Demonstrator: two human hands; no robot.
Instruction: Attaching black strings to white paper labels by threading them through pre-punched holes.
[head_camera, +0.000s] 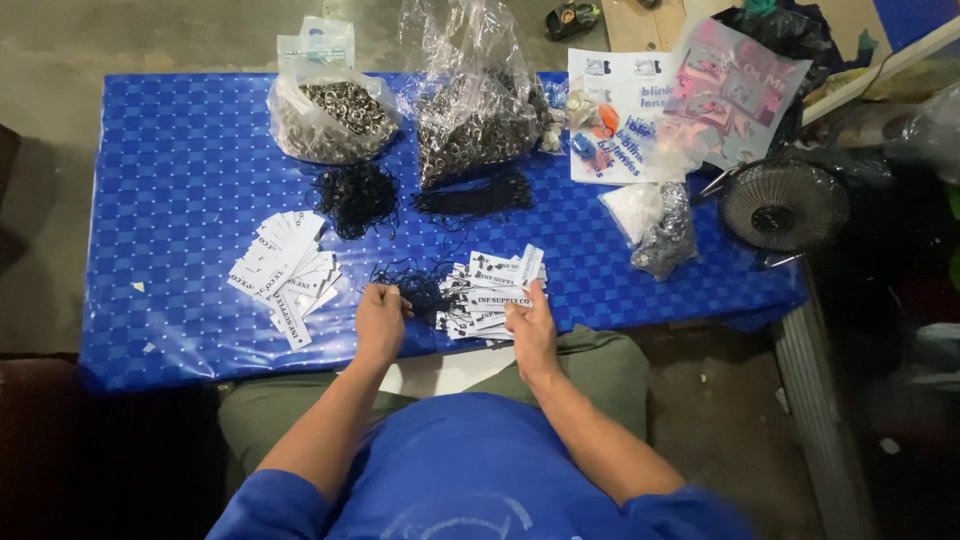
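Note:
My left hand (380, 320) rests at the near edge of the blue table (180, 180), its fingers pinched on thin black strings (415, 285) that trail from a pile of white printed tags (490, 290). Over that pile's near right side lies my right hand (530, 325), fingers down on the tags. A second, fanned stack of white tags (285, 270) lies to the left, apart from both hands. Behind it sit two loose bundles of black string (355, 198) (475, 197).
Two clear bags of small metal rings (335, 120) (475, 125) stand at the back. Printed sheets and a plastic packet (730, 90) lie back right, with smaller bags (660, 225) beside a small black fan (783, 207) at the table's right edge.

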